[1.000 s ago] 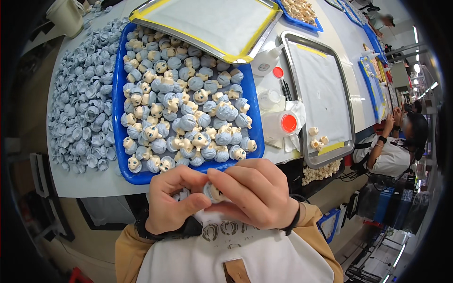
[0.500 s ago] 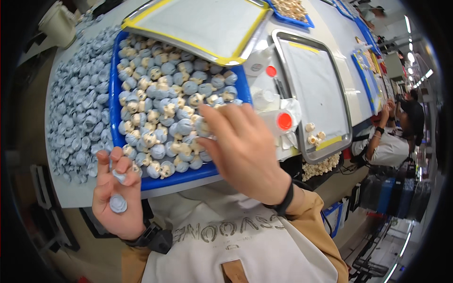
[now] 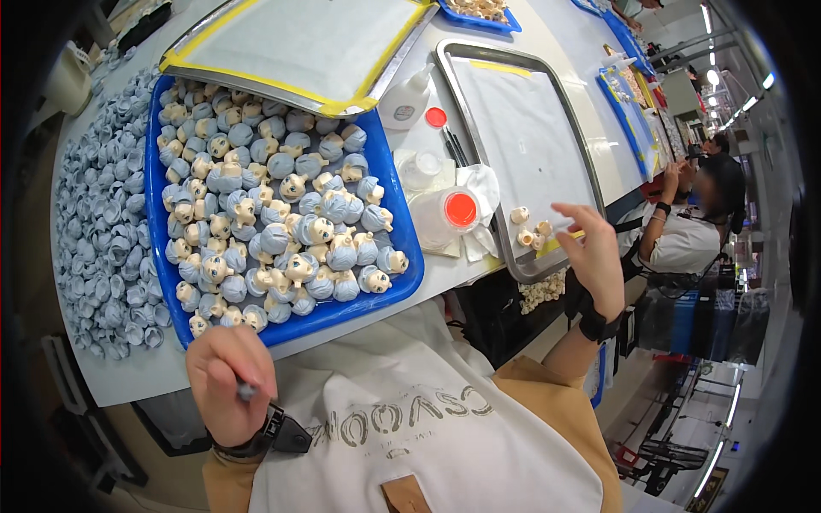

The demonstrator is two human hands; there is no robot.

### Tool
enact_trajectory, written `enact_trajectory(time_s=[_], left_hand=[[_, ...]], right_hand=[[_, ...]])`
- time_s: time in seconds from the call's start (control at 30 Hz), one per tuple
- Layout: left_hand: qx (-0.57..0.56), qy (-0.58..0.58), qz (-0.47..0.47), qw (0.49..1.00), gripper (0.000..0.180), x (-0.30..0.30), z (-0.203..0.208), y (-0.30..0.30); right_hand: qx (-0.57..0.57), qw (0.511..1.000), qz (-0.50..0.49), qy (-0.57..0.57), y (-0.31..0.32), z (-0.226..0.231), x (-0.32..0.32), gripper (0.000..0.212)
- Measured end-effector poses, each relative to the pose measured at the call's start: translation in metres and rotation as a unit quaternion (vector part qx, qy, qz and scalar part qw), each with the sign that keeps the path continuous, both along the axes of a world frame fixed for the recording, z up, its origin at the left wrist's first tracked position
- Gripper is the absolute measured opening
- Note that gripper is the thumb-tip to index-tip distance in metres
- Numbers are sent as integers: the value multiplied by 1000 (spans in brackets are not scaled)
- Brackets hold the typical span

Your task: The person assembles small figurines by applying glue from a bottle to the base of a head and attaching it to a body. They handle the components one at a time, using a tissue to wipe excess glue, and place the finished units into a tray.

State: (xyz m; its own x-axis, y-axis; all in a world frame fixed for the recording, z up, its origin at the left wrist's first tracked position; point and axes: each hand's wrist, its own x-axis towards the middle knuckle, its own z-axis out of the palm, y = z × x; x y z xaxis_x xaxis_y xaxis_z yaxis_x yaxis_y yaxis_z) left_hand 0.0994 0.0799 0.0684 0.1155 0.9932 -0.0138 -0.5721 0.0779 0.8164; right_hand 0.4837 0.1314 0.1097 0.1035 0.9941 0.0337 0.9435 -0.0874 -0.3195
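Observation:
My left hand (image 3: pixel 229 376) is closed at the near corner of the blue tray, with a bit of a grey-blue doll hair piece (image 3: pixel 245 391) showing between the fingers. Whatever else the palm may contain is hidden. My right hand (image 3: pixel 593 261) is over the near right corner of a paper-lined metal tray (image 3: pixel 530 128), empty, thumb and fingers apart. Just left of its fingertips lie several small bare doll heads (image 3: pixel 520 215). The blue tray (image 3: pixel 412 282) is full of doll heads with grey-blue hair (image 3: pixel 299 267).
A heap of loose grey-blue hair pieces (image 3: pixel 103 248) covers the table's left side. Another paper-lined metal tray (image 3: pixel 299 43) rests across the blue tray's far end. Between the trays stand a red-capped container (image 3: pixel 460 209) and a white bottle (image 3: pixel 406 103). A co-worker (image 3: pixel 693 214) sits at the right.
My right hand has left the blue tray and moved right to the metal tray, its fingers now apart. My left hand has curled closed over the hair pieces it held. The view has shifted.

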Motion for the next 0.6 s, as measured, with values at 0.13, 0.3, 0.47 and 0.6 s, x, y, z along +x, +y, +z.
enact_trajectory(time_s=[0.13,0.3,0.47,0.6], left_hand=[[-48,-83,59,994,31,9,7,8],[-60,-32,21,997,40,12,11,10],[-70,-29,-66,995,42,7,7,8],[-54,-22,-115,992,49,8,5,6]], right_hand=[[-26,997,35,59,0,-23,11,22],[14,997,5,70,-2,-32,17,19],[133,974,9,185,-15,-12,-16,24],[30,868,144,474,-28,-5,-59,23]])
